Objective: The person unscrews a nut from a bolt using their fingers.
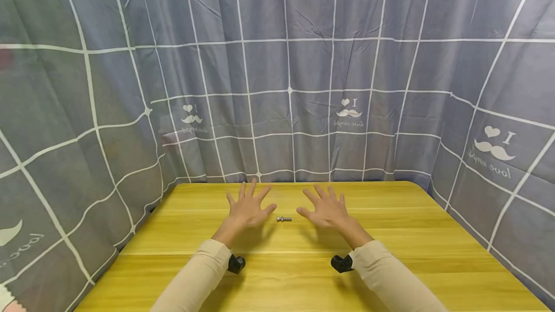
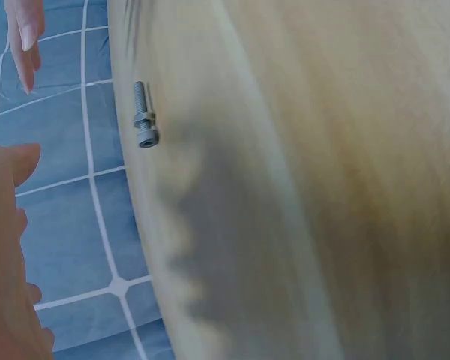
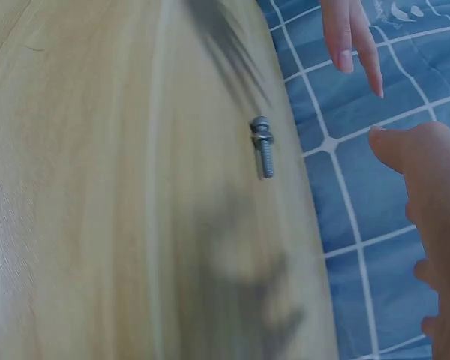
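Observation:
A small metal bolt (image 1: 286,219) with a nut threaded on it lies on the wooden table between the two hands. Its socket head (image 2: 148,138) faces the left hand's side, and the threaded end (image 3: 267,166) points toward the right hand. My left hand (image 1: 248,208) hovers over the table left of the bolt, fingers spread and straight, holding nothing. To the right of the bolt, my right hand (image 1: 326,210) is spread the same way and holds nothing. Neither hand touches the bolt.
The yellow wood-grain table (image 1: 286,273) fills the lower view. A grey curtain (image 1: 312,71) with white grid lines hangs behind it and along both sides. Black wrist devices (image 1: 236,264) sit at the cuffs of the beige sleeves (image 1: 195,273).

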The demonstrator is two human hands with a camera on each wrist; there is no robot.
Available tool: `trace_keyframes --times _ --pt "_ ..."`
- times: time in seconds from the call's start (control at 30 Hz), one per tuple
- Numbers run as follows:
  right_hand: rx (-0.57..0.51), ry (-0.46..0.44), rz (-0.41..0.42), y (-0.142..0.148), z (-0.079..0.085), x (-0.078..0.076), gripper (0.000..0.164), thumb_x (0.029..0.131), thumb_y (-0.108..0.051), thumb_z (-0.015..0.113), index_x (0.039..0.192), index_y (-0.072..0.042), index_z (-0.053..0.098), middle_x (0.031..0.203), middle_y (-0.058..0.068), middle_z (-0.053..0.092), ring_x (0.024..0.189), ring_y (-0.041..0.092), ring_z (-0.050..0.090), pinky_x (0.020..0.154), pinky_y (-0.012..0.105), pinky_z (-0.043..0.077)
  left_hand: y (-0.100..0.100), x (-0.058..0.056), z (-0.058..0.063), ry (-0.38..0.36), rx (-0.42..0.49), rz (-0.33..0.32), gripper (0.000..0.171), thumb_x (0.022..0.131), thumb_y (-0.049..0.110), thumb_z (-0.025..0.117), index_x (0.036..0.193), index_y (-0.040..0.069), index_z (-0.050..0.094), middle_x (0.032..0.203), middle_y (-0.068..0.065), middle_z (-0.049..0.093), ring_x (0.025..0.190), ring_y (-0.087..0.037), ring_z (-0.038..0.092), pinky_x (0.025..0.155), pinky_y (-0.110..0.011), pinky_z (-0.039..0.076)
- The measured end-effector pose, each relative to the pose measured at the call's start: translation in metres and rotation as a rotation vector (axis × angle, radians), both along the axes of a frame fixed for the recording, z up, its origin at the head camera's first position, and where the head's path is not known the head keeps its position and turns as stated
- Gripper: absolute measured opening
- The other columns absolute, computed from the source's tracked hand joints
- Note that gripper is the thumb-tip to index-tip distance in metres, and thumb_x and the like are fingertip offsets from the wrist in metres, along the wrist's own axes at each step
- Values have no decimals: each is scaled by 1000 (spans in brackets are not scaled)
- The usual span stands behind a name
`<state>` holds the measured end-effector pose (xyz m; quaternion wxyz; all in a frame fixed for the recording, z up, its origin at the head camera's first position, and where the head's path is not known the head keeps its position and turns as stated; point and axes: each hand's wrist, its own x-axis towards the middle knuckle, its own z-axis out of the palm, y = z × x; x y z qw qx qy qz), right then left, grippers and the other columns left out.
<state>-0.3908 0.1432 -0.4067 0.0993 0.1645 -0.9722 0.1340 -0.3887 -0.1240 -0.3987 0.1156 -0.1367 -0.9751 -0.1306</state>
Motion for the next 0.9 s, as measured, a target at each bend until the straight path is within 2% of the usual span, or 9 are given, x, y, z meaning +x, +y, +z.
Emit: trace_keyframes --times 0.13,0.33,0.47,0.57,0.67,0.8,0.9 --pt "-1 -18 22 -6 -9 -3 76 98 -72 46 160 -28 42 167 15 28 149 53 18 108 81 10 1 -2 -9 -9 19 -13 66 103 60 50 160 29 41 169 -19 18 152 -50 11 105 -84 1" --pt "-36 -15 41 -17 -20 -6 71 100 -67 50 157 -26 47 164 17 33 147 53 25 108 81 13 4 -7 -18 -27 109 -62 61 103 48 59 156 20 47 163 -25 28 149 -51 20 105 -85 9" --pt "-85 -31 65 -24 -27 -10 62 102 -57 55 155 -24 51 161 19 36 145 54 29 106 82 15 4 -9 -23 -80 172 -89 58 104 41 61 154 16 50 160 -26 33 148 -50 25 103 -86 13" --pt "-164 -49 98 -29 -32 -12 56 103 -48 59 152 -20 55 159 21 39 143 54 33 104 84 19 3 -10 -26 -120 239 -112 56 104 36 64 153 13 51 159 -26 36 145 -49 31 102 -86 16" --pt "-302 -77 138 -32 -37 -16 53 102 -42 64 146 -12 60 155 25 43 140 53 38 105 79 26 3 -12 -30 -129 298 -143 54 102 29 68 149 8 53 155 -26 40 139 -50 40 101 -85 23" --pt "-446 -105 176 -34 -44 -22 48 100 -35 69 137 -4 66 148 29 49 137 50 43 109 68 33 5 -14 -33 -112 349 -202 50 99 20 73 142 1 58 149 -26 47 131 -49 49 101 -75 36" --pt "-492 -118 180 -35 -48 -24 41 99 -30 70 131 -4 70 145 29 52 137 48 43 111 65 32 7 -16 -34 -112 380 -239 44 97 15 74 135 -3 62 146 -28 49 130 -49 50 103 -67 41"
